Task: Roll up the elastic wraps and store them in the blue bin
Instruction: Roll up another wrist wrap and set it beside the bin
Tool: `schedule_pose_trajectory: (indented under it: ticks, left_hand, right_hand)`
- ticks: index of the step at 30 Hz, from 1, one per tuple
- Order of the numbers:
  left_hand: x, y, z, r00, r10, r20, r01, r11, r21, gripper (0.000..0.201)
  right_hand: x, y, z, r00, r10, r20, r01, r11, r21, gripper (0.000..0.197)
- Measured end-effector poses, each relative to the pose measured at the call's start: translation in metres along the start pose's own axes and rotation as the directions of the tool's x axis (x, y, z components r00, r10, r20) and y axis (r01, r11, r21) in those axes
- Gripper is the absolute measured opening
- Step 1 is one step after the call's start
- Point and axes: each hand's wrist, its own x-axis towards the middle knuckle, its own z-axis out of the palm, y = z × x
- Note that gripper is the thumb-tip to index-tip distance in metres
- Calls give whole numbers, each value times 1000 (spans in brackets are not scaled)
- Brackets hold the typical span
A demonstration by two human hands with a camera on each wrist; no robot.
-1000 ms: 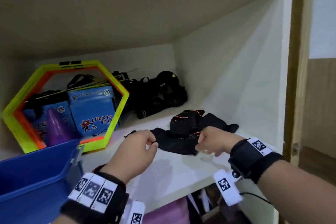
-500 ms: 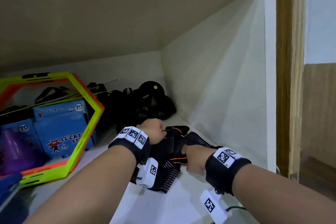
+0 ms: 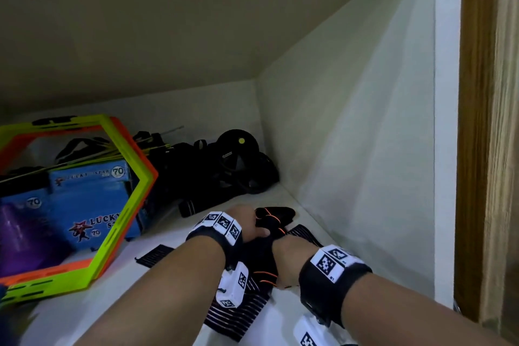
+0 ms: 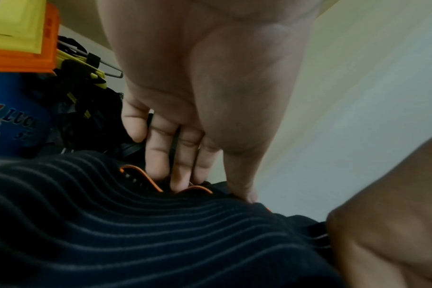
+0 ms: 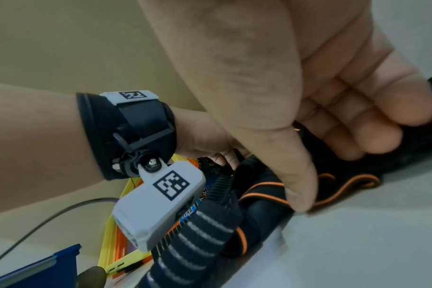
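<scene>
Black ribbed elastic wraps with orange trim lie in a pile on the white shelf, near its right wall. One striped strip trails toward the front edge. My left hand reaches into the pile; in the left wrist view its fingers and thumb pinch an orange-edged fold of wrap. My right hand sits just right of it, fingers curled over the wrap and the thumb pressing on it. A corner of the blue bin shows only in the right wrist view.
Yellow-green and orange hexagon rings lean at the left, in front of blue boxes and a purple cone. Black gear fills the back corner. The white side wall and a wooden frame close the right.
Both hands have moved from the shelf's front deeper in, onto the wrap pile, and taken hold of it. The view has come closer and the blue bin has left the head view.
</scene>
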Motion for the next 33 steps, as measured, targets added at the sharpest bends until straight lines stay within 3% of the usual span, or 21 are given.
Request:
schedule_pose_trajectory:
  ticks: [7, 9, 13, 18, 22, 26, 29, 33]
  left_hand:
    - [10, 13, 10, 999, -41, -8, 41, 999, 25, 35]
    - [9, 17, 11, 998, -58, -12, 58, 998, 18, 30]
    - [10, 11, -14, 985, -127, -118, 109, 984, -143, 32]
    - [1, -9, -76, 902, -210, -378, 135, 967, -216, 32]
    - [-18, -22, -120, 834, -301, -462, 187, 943, -276, 32]
    - [-39, -43, -132, 750, -341, -567, 139, 919, -369, 30]
    - [-54, -55, -137, 746, -364, -558, 146, 906, -397, 24]
    - [-78, -70, -135, 726, -358, -587, 103, 901, -422, 21]
  right_hand:
    - [1, 2, -6, 998, -56, 32, 56, 998, 7, 27]
    - [1, 0, -7, 997, -73, 40, 74, 997, -29, 16]
    - [2, 4, -13, 997, -68, -25, 66, 996, -67, 24]
    - [2, 15, -41, 967, -50, -250, 41, 998, -43, 29]
    - [-1, 18, -70, 933, 0, -360, -12, 999, -30, 26]
    - [-2, 20, -87, 877, -27, -481, 26, 1000, -9, 27]
    - [0, 23, -95, 838, -19, -545, 51, 998, 43, 25]
    - [1, 24, -101, 834, 30, -550, 41, 992, 118, 22]
